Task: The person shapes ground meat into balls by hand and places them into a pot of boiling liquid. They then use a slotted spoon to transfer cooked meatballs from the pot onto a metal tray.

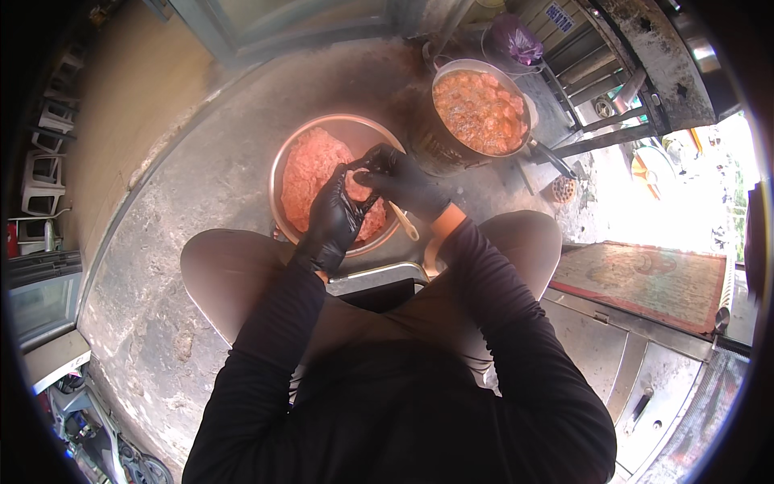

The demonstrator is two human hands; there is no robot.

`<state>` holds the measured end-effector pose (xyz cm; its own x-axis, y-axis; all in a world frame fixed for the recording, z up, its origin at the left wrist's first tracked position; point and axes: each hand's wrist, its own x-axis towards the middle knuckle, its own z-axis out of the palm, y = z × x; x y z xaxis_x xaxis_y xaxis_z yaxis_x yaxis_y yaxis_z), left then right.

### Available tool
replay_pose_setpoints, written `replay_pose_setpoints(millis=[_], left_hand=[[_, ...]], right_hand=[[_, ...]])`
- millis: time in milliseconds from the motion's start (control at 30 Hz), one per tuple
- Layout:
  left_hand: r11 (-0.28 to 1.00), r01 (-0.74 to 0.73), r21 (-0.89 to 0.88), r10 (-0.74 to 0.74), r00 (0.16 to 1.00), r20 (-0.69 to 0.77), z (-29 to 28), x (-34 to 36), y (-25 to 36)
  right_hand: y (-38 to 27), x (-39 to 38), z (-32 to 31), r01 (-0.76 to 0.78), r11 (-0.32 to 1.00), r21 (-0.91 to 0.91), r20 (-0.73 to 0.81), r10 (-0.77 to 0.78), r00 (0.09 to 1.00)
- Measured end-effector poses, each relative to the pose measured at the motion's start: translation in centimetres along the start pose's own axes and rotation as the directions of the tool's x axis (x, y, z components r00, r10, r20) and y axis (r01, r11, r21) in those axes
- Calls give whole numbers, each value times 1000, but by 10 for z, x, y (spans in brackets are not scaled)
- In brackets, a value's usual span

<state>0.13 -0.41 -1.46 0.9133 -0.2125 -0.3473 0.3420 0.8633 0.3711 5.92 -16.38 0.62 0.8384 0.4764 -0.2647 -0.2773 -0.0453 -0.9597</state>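
My left hand [334, 218] and my right hand [395, 181], both in black gloves, meet over a wide metal bowl [278, 161]. Their fingers are closed around a small lump of minced meat [355, 185]. A large mound of pink mince [310, 169] fills much of the bowl. A light spoon handle [407, 226] sticks out over the bowl's right rim, partly behind my right hand. Just beyond, to the right, a pot [528, 117] holds many browned meat pieces in bubbling liquid [476, 109].
A soot-marked metal rack [605, 77] stands at upper right beside a purple bag [524, 44]. A red-bordered board [637, 286] lies on metal cabinets at right. Plastic stools [44, 177] stand far left, above a glass-sided case [44, 302]. My bent knees flank the bowl on the concrete floor [153, 266].
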Motion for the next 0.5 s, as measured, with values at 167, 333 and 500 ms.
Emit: replay_pose_setpoints(millis=[167, 333, 500], left_hand=[[999, -35, 42, 30, 994, 102, 0, 1, 5], [992, -86, 97, 69, 984, 165, 10, -8, 6], [999, -19, 41, 17, 998, 60, 8, -5, 8]], right_hand=[[-3, -6, 3, 126, 988, -92, -7, -127, 992], [-5, -8, 8, 217, 937, -275, -14, -230, 973], [-17, -13, 6, 79, 920, -385, -9, -89, 996]])
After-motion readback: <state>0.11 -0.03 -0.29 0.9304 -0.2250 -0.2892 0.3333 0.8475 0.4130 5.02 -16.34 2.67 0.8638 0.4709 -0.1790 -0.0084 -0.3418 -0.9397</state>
